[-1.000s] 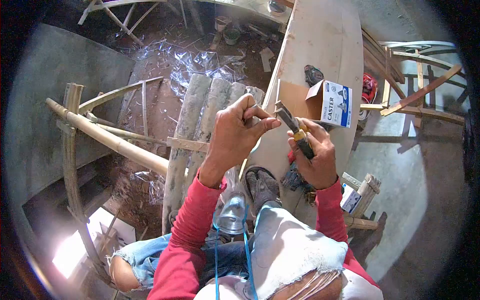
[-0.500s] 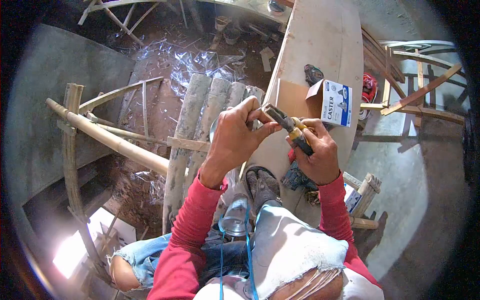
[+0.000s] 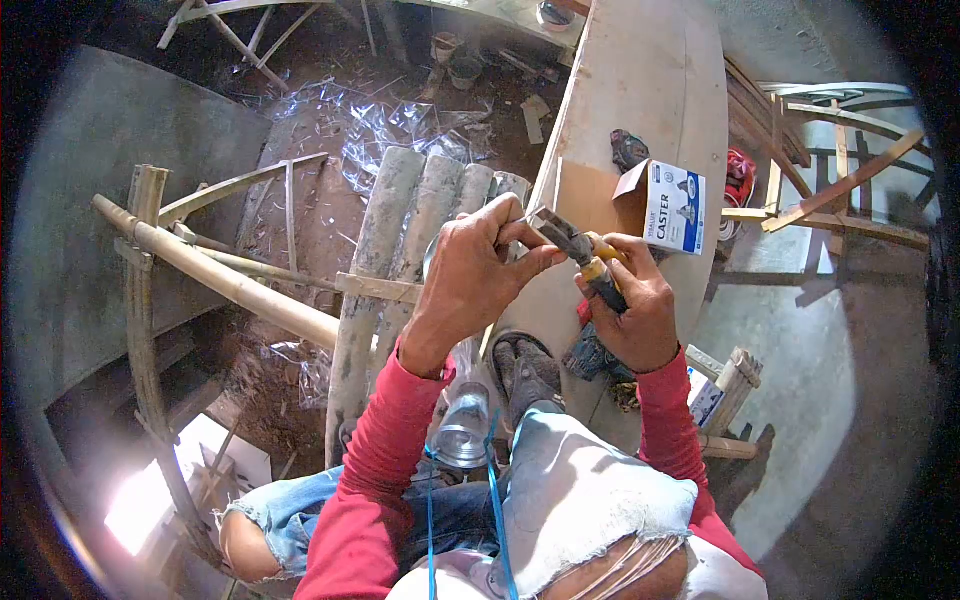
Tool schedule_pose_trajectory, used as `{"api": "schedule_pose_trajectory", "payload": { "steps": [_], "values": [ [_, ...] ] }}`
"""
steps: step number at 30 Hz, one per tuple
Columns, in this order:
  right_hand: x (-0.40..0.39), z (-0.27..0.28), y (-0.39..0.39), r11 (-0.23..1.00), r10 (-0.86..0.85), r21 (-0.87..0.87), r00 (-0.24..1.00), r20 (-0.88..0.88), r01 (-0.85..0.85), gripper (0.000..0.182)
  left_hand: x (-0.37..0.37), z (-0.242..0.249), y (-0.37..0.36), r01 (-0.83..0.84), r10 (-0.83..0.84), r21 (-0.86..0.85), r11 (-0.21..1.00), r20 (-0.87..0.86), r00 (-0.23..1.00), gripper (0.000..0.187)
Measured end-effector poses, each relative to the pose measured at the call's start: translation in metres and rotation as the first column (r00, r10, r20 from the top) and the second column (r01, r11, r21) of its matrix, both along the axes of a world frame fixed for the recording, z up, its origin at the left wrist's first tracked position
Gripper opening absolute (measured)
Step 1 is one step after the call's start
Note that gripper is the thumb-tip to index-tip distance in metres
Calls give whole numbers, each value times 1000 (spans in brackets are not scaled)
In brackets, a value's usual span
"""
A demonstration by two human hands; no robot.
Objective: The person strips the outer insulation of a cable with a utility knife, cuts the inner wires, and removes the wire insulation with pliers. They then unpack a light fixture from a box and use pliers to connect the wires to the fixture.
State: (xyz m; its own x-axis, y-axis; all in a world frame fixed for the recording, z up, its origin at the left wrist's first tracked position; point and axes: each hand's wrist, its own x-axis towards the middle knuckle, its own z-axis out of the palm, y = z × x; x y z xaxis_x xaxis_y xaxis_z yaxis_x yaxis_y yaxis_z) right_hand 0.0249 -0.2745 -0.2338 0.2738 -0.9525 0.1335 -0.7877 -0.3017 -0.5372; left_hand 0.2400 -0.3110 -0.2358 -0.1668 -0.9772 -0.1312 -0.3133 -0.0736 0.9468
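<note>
My right hand (image 3: 638,308) is wrapped round the yellow and black handles of a pair of pliers (image 3: 570,242), whose metal jaws point up and left. At the jaws, my left hand (image 3: 468,268) has thumb and fingers pinched together; whatever lies between them is too small to make out. Below my hands, a clear plastic container (image 3: 462,432) hangs in front of me from a blue cord (image 3: 496,490). A cardboard box marked CASTER (image 3: 675,208) lies open just beyond my right hand.
The box rests on a long plywood board (image 3: 640,80), beside dark crumpled items (image 3: 628,150). Grey-stained round posts (image 3: 390,215) form a platform on the left, near a bamboo rail (image 3: 230,275). Clear plastic sheeting (image 3: 385,140) covers the dirt floor. Wooden framing (image 3: 850,200) stands at right.
Both hands and the pliers stay almost in place, the jaws shifting very slightly. The hanging plastic container has swung a little to the left with its cord.
</note>
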Motion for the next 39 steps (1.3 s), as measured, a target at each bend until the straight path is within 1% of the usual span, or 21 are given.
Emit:
{"api": "schedule_pose_trajectory", "payload": {
  "steps": [4,6,13,15,16,18,19,21,22,23,25,26,27,29,30,32,33,34,35,36,39],
  "values": [
    [-1,0,-1,999,-1,-39,1000,-20,0,32,1,-9,1,6,-5,11,1000,-35,999,42],
    [-1,1,0,998,-42,45,999,-10,43,31,0,-12,1,7,-7,-28,1000,-6,1000,47],
    [-2,1,-1,999,-20,26,1000,16,20,24,-1,-10,0,-9,9,-25,1000,-2,1000,48],
    [-1,1,0,994,-46,102,993,110,35,25,1,-8,-1,21,-21,-6,1000,1,1000,41],
    [0,1,0,994,-45,101,993,110,34,25,3,-10,-1,21,-21,-7,1000,1,1000,41],
    [3,3,0,960,-139,271,957,255,67,26,5,-17,-2,95,-95,0,995,-116,989,36],
    [4,4,0,960,-135,271,957,258,63,26,6,-21,-1,119,-117,1,993,-154,981,34],
    [5,7,-1,965,-110,258,966,235,47,27,-2,-18,-2,102,-82,60,993,-269,960,28],
    [6,9,-2,965,-109,258,966,234,46,27,-3,-14,1,58,-30,121,991,-223,974,40],
    [8,10,-3,968,-94,248,963,251,30,27,-8,-13,3,58,-30,120,991,-225,974,40],
    [8,9,-5,971,-79,237,961,265,15,26,-16,-13,5,15,-6,41,999,-197,980,43],
    [7,5,-5,975,-75,222,962,263,15,26,-16,-12,5,70,-70,8,998,-22,997,42],
    [5,3,-6,978,-69,207,962,263,14,26,-16,-10,5,67,-67,7,998,-21,998,42],
    [4,5,-7,977,-46,215,957,285,-17,27,-19,-9,6,86,-65,-237,968,96,993,38],
    [3,7,-8,975,-21,218,952,307,-48,27,-17,-8,5,83,-62,-238,968,97,993,38],
    [1,8,-11,972,3,223,945,328,-80,27,-12,-7,5,159,-126,-248,956,144,981,34],
    [0,9,-11,968,24,226,937,348,-109,27,-14,-8,6,161,-128,-248,955,144,981,34],
    [0,11,-11,968,24,224,937,348,-109,27,-16,-9,7,127,-78,-281,951,177,981,33],
    [2,12,-10,948,-43,309,932,360,-76,27,-18,-10,8,93,-26,-315,945,210,977,32],
    [3,13,-7,917,-114,396,923,366,-44,26,-19,-11,9,95,-28,-313,945,214,977,32],
    [3,8,0,939,-130,344,925,357,-1,25,-27,-16,15,39,44,-321,946,245,968,31]
  ]
}}
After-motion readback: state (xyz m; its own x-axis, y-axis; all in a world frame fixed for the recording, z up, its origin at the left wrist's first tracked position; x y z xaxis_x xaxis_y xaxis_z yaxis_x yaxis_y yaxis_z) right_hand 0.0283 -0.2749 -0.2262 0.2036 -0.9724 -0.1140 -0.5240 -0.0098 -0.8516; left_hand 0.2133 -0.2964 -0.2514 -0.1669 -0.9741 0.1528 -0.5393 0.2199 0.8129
